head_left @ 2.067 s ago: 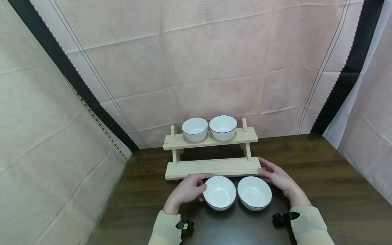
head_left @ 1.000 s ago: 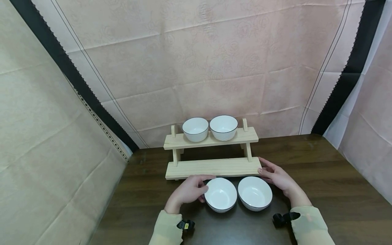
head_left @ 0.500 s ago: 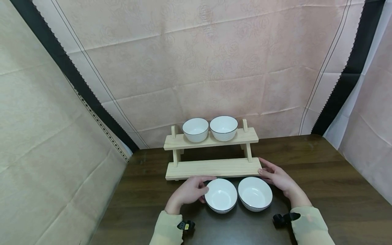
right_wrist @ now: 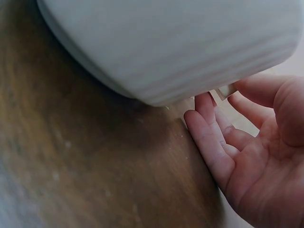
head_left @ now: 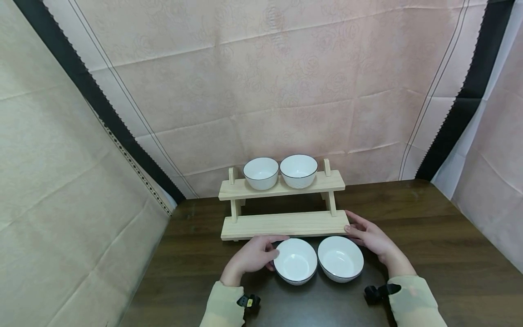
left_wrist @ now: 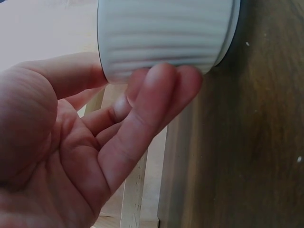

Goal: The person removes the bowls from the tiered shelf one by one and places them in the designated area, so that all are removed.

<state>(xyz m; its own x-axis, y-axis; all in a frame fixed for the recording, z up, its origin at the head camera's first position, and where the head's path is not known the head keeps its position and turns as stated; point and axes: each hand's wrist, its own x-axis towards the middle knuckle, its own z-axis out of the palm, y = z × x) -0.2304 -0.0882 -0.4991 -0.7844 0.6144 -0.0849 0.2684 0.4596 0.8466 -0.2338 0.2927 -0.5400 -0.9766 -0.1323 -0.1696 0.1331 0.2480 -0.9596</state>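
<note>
In the head view, my left hand (head_left: 254, 256) holds the left-hand front white bowl (head_left: 295, 260) at its side. My thumb is at its dark rim, and bent fingers (left_wrist: 156, 90) lie against the ribbed outer wall in the left wrist view. To its right stands a second white bowl (head_left: 340, 258) on the table. My right hand (head_left: 373, 238) holds the right end of the low shelf of a pale two-tier wooden rack (head_left: 282, 223), thumb at the front corner and index finger farther back. In the right wrist view, that second bowl hides part of the fingertips.
Two more white bowls, a left one (head_left: 260, 173) and a right one (head_left: 298, 171), stand side by side on the rack's upper shelf. Under everything lies a dark brown wooden table (head_left: 188, 277). A pale cloth backdrop (head_left: 265, 91) rises behind and at both sides.
My left hand and the bowl it holds have shifted slightly toward me and to the right. The right hand and the rack stay practically still.
</note>
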